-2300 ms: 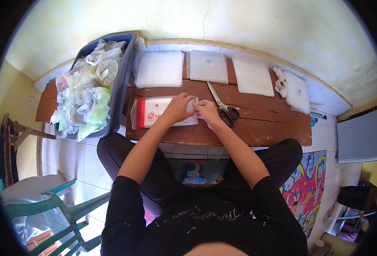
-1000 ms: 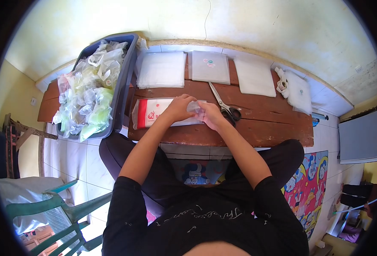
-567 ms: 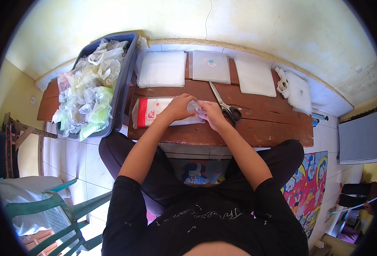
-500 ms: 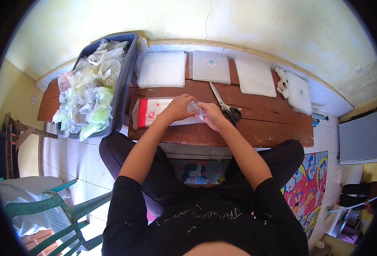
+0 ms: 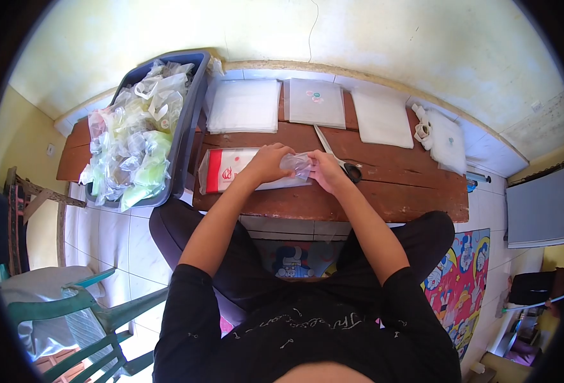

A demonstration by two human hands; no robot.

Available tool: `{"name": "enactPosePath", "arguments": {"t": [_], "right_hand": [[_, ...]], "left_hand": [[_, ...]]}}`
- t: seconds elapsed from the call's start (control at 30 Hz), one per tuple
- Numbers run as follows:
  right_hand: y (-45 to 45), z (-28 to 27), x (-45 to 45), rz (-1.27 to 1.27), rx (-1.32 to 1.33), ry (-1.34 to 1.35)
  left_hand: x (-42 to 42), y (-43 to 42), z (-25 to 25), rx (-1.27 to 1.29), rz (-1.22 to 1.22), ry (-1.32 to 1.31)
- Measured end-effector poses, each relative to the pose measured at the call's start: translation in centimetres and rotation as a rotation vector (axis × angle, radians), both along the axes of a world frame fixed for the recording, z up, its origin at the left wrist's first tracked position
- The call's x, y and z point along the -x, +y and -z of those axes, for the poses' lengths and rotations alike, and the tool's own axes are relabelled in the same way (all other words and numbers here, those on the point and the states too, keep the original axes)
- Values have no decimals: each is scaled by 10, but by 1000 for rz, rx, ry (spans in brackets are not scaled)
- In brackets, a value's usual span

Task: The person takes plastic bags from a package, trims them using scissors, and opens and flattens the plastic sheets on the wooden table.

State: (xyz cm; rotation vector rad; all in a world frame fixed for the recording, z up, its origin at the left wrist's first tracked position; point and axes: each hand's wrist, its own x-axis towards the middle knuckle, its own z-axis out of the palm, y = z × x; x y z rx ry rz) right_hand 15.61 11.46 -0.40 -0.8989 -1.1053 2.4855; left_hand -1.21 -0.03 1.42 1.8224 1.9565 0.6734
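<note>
Between my two hands is a crumpled clear plastic bag [image 5: 299, 165]. My left hand [image 5: 268, 164] has its fingers closed on the bag's left side. At the bag's right side, my right hand [image 5: 325, 171] pinches the plastic. Beneath both hands lies a flat red-and-white plastic package [image 5: 214, 171] with red print. A pair of scissors [image 5: 333, 148] with black handles rests just behind my right hand, partly covered by it.
A dark tub [image 5: 196, 83] heaped with plastic bags stands at the left. Along the back of the brown wooden table [image 5: 397, 185] lie a white plastic stack [image 5: 244, 105], a printed stack [image 5: 317, 102], another stack [image 5: 382, 118] and a wrapped pack [image 5: 446, 137]. A green chair [image 5: 90, 306] is at lower left.
My right hand has shifted slightly to the right, away from the left. The plastic bag between them is spread wider and shows more.
</note>
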Motion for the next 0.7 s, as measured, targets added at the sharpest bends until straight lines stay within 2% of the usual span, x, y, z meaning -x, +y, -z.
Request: {"name": "enactPosePath", "arguments": {"t": [0.17, 0.3, 0.37, 0.5, 0.57, 0.7], "right_hand": [[25, 14, -21, 100, -138, -59], [29, -5, -34, 99, -135, -50], [32, -7, -37, 92, 2, 1], [19, -12, -31, 103, 39, -3], [14, -3, -27, 22, -113, 24], [16, 4, -19, -63, -65, 63]], "left_hand": [[-1, 1, 2, -8, -6, 64], [-3, 2, 0, 11, 2, 76], [-3, 1, 0, -4, -10, 70], [-1, 2, 1, -6, -15, 41], [-1, 1, 1, -15, -16, -11], [-1, 1, 2, -23, -5, -21]]}}
